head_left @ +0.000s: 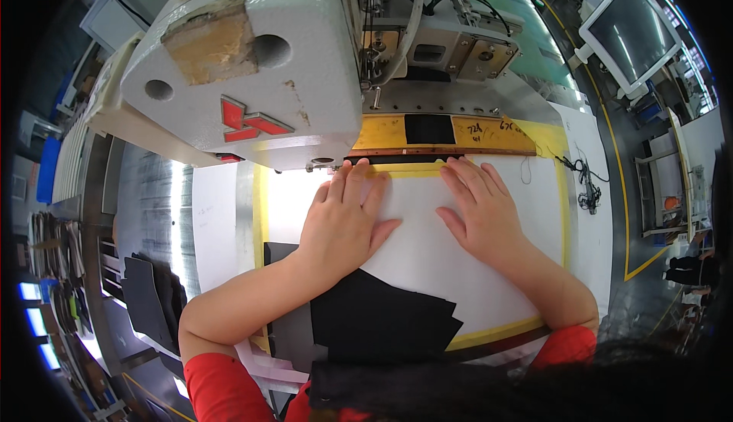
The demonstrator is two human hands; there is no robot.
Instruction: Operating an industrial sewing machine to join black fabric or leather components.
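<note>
Palm-down at centre, the left hand point(343, 222) and right hand point(484, 212) have fingers slightly spread, tips at a thin, straight black strip point(405, 159). Below, a jagged-edged black sheet point(382, 315) overlies a smooth white panel point(416, 246).

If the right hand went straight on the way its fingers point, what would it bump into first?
Probably the brown-edged yellow bar just ahead of the right hand, though the bar's height is unclear, so the hand might slip underneath.
</note>
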